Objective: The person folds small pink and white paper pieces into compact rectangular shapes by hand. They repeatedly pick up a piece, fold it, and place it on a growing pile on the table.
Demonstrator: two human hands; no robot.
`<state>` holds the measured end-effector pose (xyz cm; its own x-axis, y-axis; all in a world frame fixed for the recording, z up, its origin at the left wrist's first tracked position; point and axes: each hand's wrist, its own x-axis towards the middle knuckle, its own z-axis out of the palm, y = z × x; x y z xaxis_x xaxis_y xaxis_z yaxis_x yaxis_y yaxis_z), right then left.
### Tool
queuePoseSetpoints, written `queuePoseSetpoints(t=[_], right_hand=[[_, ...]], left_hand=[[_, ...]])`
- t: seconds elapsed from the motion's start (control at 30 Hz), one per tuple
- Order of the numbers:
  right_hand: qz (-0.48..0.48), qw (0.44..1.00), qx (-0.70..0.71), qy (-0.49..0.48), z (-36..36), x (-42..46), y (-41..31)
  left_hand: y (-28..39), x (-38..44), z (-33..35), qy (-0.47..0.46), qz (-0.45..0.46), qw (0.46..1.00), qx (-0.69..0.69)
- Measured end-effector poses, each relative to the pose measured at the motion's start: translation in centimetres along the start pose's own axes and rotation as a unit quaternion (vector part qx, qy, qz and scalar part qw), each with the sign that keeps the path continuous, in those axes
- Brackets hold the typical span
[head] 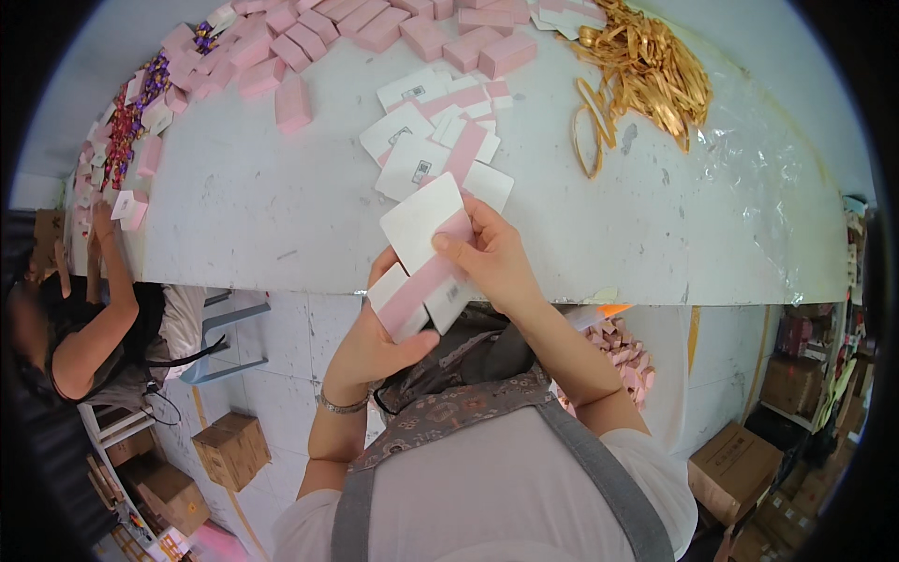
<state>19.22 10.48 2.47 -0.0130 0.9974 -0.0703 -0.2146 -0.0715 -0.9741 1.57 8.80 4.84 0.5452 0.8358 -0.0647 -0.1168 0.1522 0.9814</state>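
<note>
Both hands hold one flat pink-and-white carton blank (421, 291) over the table's near edge. My right hand (500, 261) pinches its pink band, the thumb lying on top. My left hand (365, 351) supports the lower end from beneath, its thumb along the near side and its fingers partly hidden behind the card. The blank's small flaps stick out at the lower end. Just beyond it, a loose pile of similar flat blanks (411, 165) lies spread on the white table (281, 204); some bear printed codes.
Folded pink boxes (379, 29) crowd the far side. Golden ribbon loops (650, 77) lie at the far right, and wrapped sweets (123, 133) at the left. Another person's arm (112, 309) reaches onto the table there. Below are a pile of pink pieces (621, 358) and a cardboard box (232, 449).
</note>
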Motion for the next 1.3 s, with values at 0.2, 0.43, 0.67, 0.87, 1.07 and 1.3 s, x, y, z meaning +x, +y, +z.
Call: queuePoseSetpoints(t=[0.2,0.43,0.67,0.87,1.07,1.3], right_hand=[[0.008,0.999,0.02,-0.049,0.2,-2.3,0.5],[-0.079,0.99,-0.05,0.11,0.5,-3.8,2.0],[-0.076,0.986,-0.146,0.024,0.3,-5.5,0.7],[0.068,0.989,0.13,0.026,-1.1,-7.0,2.7],[0.174,0.978,0.04,-0.11,-2.6,-10.7,2.2],[0.09,0.987,-0.006,-0.131,-2.7,-11.6,2.9]], left_hand=[[-1.0,-0.5,1.5,-0.005,0.021,0.996,-0.084],[-1.6,-1.7,3.1,0.009,-0.016,0.998,-0.062],[-3.5,-1.7,2.3,0.202,-0.027,0.976,0.081],[-4.9,-4.4,2.2,0.154,0.013,0.987,0.045],[-4.6,-6.4,3.5,0.076,-0.094,0.993,-0.01],[-5.3,-7.8,3.4,0.1,-0.168,0.965,-0.176]])
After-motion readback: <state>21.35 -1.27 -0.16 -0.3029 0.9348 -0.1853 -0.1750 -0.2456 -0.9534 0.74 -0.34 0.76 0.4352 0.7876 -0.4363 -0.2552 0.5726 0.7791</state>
